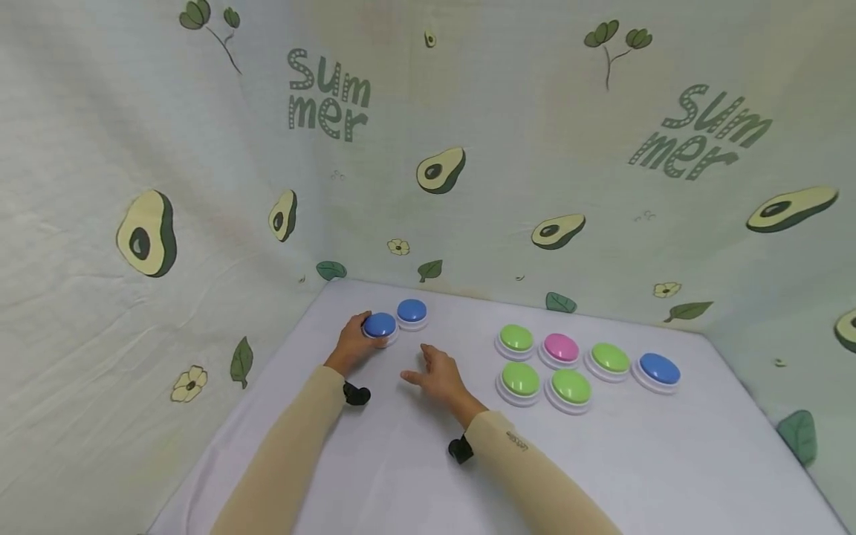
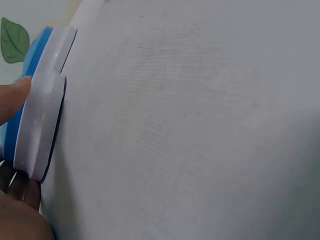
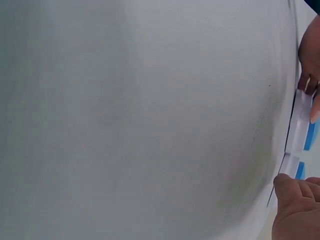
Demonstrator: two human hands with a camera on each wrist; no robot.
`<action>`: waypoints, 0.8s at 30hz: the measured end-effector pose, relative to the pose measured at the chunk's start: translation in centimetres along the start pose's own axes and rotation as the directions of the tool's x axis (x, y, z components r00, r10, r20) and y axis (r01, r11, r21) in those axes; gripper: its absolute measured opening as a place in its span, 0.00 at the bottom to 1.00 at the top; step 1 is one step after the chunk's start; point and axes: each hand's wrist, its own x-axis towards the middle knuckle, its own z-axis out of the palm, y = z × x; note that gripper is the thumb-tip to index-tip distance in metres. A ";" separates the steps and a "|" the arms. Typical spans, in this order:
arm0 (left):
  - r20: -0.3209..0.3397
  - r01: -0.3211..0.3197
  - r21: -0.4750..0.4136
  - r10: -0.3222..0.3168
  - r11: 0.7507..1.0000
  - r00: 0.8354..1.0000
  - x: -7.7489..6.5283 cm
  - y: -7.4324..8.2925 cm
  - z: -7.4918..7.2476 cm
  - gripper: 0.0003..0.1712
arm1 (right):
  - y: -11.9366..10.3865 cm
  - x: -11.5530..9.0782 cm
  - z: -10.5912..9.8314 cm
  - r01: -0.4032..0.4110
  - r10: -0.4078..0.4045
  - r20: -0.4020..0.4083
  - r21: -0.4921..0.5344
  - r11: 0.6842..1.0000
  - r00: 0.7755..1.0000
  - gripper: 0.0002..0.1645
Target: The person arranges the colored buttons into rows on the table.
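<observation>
My left hand (image 1: 356, 343) grips a blue round push button (image 1: 380, 325) with a white base, at the far left of the table. In the left wrist view that button (image 2: 37, 120) shows from the side, thumb at its blue top and fingers at the base's edge. A second blue button (image 1: 412, 311) sits just right of it, close to the back edge. Nearer the front, my right hand (image 1: 440, 377) hovers with fingers loosely spread and nothing in them. In the right wrist view the right hand (image 3: 297, 207) overlaps the second button (image 3: 300, 170).
To the right stand several green buttons (image 1: 520, 379), a pink button (image 1: 561, 348) and another blue button (image 1: 659, 369). A white cloth covers the table (image 1: 401, 461). Hanging fabric (image 1: 495, 111) printed with avocados and leaves closes off the back and sides.
</observation>
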 end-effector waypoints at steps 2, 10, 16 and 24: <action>0.014 -0.015 -0.003 0.015 1.000 1.000 -0.4 0.1 0.0 0.47 | -0.2 0.1 0.1 -0.006 0.006 0.001 0.010 1.000 1.000 0.46; 0.089 -0.077 -0.079 0.084 0.994 0.992 -1.7 0.0 0.2 0.45 | 0.0 0.9 0.8 -0.006 0.006 -0.018 -0.013 1.000 1.000 0.46; 0.124 -0.079 -0.153 0.099 0.985 0.987 -2.6 -0.2 0.5 0.42 | 0.1 1.7 0.7 -0.011 0.010 -0.041 -0.020 1.000 0.999 0.44; 0.098 -0.068 -0.214 0.091 0.975 0.991 -3.5 0.2 1.0 0.36 | 0.0 2.5 0.7 -0.015 0.012 -0.085 -0.026 1.000 0.996 0.40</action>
